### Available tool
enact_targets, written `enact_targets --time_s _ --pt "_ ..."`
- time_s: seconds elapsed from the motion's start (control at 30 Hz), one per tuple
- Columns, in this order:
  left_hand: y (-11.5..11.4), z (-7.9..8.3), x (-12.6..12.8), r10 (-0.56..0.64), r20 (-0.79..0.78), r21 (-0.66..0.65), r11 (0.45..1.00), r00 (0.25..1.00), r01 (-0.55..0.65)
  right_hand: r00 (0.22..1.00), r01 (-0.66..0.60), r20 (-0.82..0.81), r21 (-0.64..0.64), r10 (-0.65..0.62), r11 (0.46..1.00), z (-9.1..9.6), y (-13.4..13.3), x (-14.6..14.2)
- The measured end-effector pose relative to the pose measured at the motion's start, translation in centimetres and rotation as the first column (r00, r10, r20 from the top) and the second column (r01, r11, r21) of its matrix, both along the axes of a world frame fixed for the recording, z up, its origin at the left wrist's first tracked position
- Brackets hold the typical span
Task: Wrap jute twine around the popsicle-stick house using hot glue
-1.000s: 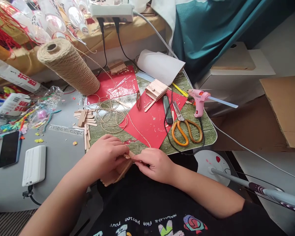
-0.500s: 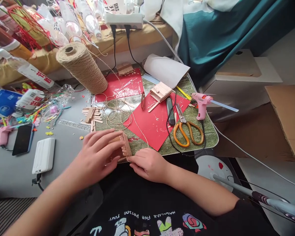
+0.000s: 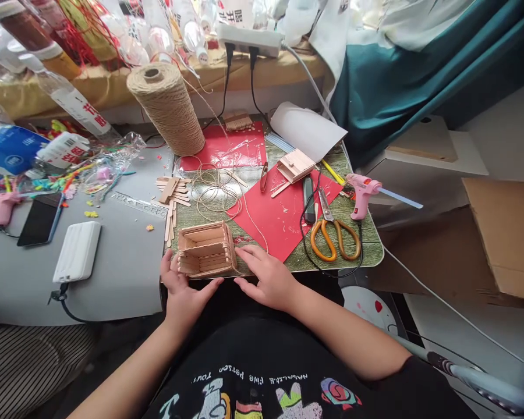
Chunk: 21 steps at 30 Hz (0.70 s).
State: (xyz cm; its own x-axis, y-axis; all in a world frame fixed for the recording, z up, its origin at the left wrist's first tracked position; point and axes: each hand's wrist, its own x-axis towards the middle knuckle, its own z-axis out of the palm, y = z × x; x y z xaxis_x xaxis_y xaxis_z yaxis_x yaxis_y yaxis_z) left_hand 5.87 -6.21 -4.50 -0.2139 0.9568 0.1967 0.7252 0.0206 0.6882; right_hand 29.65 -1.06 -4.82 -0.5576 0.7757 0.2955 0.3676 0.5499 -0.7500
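A small open box of craft sticks (image 3: pixel 206 250) stands on the green mat (image 3: pixel 367 244) at the near edge. My left hand (image 3: pixel 184 294) cups its near left corner from below, thumb and fingers apart against it. My right hand (image 3: pixel 266 276) rests against the box's right side, fingers curled there, where a strand of jute twine (image 3: pixel 251 218) runs to the box. The twine leads back through loose coils (image 3: pixel 209 192) to a big spool (image 3: pixel 168 107).
Red paper (image 3: pixel 283 218), orange scissors (image 3: pixel 332 235), a pink glue gun (image 3: pixel 362 195), a utility knife (image 3: pixel 308 198) and a second stick piece (image 3: pixel 294 164) lie on the mat. Loose sticks (image 3: pixel 172 198), a white power bank (image 3: pixel 77 251) and a phone (image 3: pixel 39 218) sit left.
The stick box has been turned from lying under my left palm to standing open side up on the mat. My left hand moved down to its near corner; my right hand shifted up beside it.
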Motion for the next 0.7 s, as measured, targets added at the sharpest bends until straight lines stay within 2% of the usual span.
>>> enact_targets --time_s 0.13,0.27,0.37,0.47,0.57,0.7 --pt "1.1 0.0 -0.5 -0.057 0.147 0.005 0.998 0.987 0.057 1.0 -0.009 -0.009 -0.031 0.009 0.999 0.4 -0.2 -0.8" --pt "2.7 1.9 -1.6 -0.121 0.278 -0.02 0.991 0.953 0.131 0.999 0.001 -0.045 -0.063 -0.003 0.998 2.1 -0.4 -1.0" --pt "3.5 4.4 -2.3 -0.133 0.235 -0.038 0.989 0.963 0.146 0.998 0.013 -0.056 -0.082 -0.017 0.997 3.6 -0.6 -1.2" --pt "4.0 6.1 -2.7 -0.148 0.118 -0.042 0.987 0.982 0.154 0.999 0.008 -0.037 -0.095 -0.011 0.995 4.4 -1.0 -1.4" --pt "4.6 6.6 -3.0 -0.168 0.055 -0.099 0.98 0.984 0.173 1.0 -0.009 0.014 -0.063 0.01 0.998 4.7 -1.3 -1.7" --pt "5.4 6.4 -3.4 -0.183 0.077 -0.134 0.972 0.98 0.192 0.995 -0.037 0.095 0.055 0.032 0.998 5.7 -1.0 -1.8"
